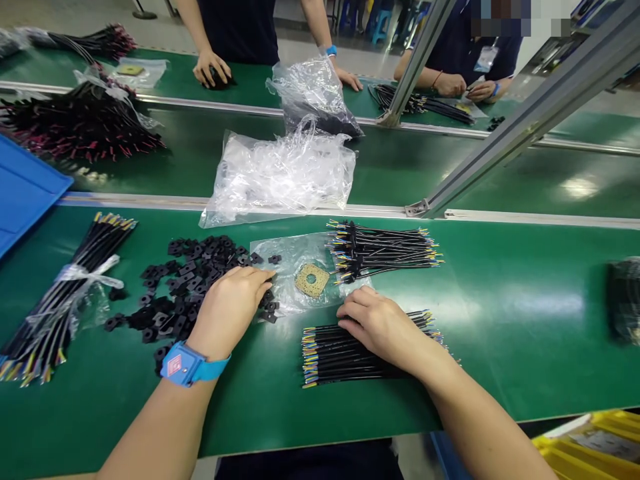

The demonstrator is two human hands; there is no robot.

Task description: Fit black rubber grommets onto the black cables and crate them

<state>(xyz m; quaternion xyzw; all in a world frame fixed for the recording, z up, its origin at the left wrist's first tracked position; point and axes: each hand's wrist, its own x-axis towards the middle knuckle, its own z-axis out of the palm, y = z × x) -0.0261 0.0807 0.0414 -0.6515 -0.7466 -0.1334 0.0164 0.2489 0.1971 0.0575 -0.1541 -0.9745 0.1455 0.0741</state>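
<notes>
My left hand point(235, 303), with a blue strap on its wrist, reaches over the right side of a heap of small black plastic pieces point(187, 280). Its thumb and fingers are pressed together, and anything between the tips is hidden. My right hand point(377, 323) lies across the top of a row of short black cables point(345, 360) with bared coloured wire ends. Its fingers are curled together at the row's upper edge; whether they grip a cable is unclear. Between the hands, a yellow sponge point(311, 280) with a central hole rests on clear plastic point(285, 293). Cables with black pieces fitted point(385, 250) lie beyond.
A tied cable bundle point(65, 300) and a blue bin point(25, 187) are at left. Clear bags point(285, 173) lie across the metal rail. A slanted metal post point(500, 127) rises at right, above a dark wrapped bundle point(625, 300). Two people work opposite.
</notes>
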